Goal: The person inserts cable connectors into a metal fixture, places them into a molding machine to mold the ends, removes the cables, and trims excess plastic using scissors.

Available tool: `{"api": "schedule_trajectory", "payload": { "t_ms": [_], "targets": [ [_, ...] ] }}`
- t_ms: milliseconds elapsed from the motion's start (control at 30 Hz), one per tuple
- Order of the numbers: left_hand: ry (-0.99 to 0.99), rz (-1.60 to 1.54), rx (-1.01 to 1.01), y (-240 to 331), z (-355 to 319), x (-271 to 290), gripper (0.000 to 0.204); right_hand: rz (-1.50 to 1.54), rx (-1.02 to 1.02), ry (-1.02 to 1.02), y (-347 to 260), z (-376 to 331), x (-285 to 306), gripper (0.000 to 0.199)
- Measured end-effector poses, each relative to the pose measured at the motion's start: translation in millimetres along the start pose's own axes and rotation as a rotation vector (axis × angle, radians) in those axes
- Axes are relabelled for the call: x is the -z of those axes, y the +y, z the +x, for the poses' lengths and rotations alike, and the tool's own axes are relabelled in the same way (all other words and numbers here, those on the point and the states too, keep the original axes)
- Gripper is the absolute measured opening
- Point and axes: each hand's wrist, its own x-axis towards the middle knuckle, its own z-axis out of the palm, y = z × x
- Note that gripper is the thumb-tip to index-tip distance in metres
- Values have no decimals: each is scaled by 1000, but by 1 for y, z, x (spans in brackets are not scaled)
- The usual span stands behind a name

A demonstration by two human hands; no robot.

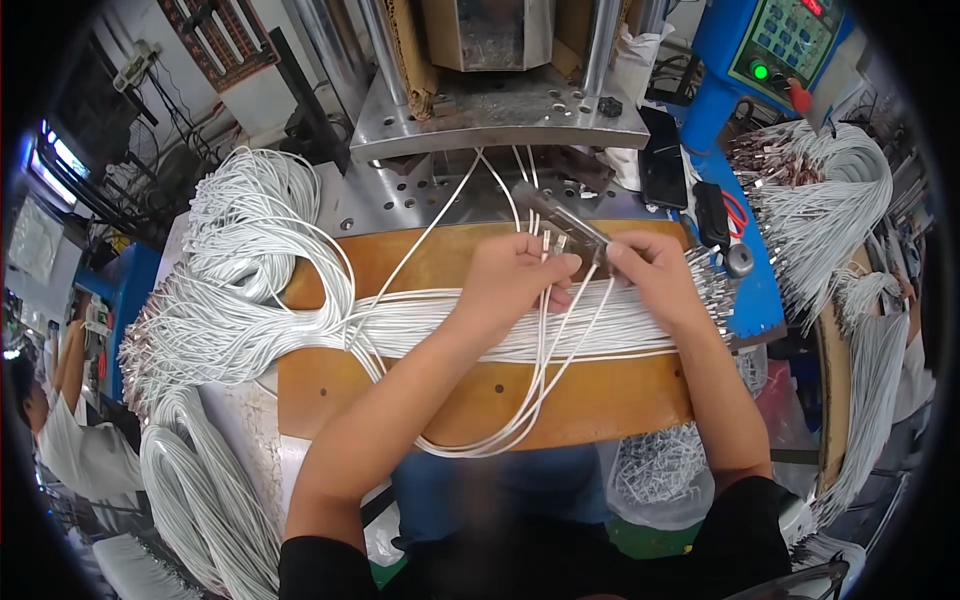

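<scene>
My left hand [512,280] pinches the metal plug ends of a few thin white cables [545,340] above a wooden board [400,385]. My right hand [655,275] grips a long dark metal mould bar [560,215] that angles up to the left, touching those plug ends. The held cables loop down toward the board's front edge. Under both hands a thick bundle of white cables [420,325] lies flat across the board.
A metal press table [500,115] with columns stands behind the board. Big coils of white cable [240,250] pile at the left, another bunch [830,200] at the right. A blue control box [780,45] sits upper right; a black phone [662,160] lies nearby. Another person [60,420] is at far left.
</scene>
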Motion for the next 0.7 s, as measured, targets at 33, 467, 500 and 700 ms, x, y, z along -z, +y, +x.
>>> {"api": "schedule_trajectory", "payload": {
  "t_ms": [33, 467, 500, 700],
  "targets": [
    [73, 19, -7, 0, -2, 0, 19, 1, 1, -1, -1, 0, -2, 22],
    [-120, -1, -14, 2, -6, 3, 19, -94, 60, 0, -1, -2, -1, 18],
    [-66, -38, -14, 3, -7, 5, 19, -38, 18, 31, 1, 0, -1, 18],
    [61, 18, -77, -7, 1, 11, 18, -26, 17, -9, -2, -1, 3, 19]
  ]
}}
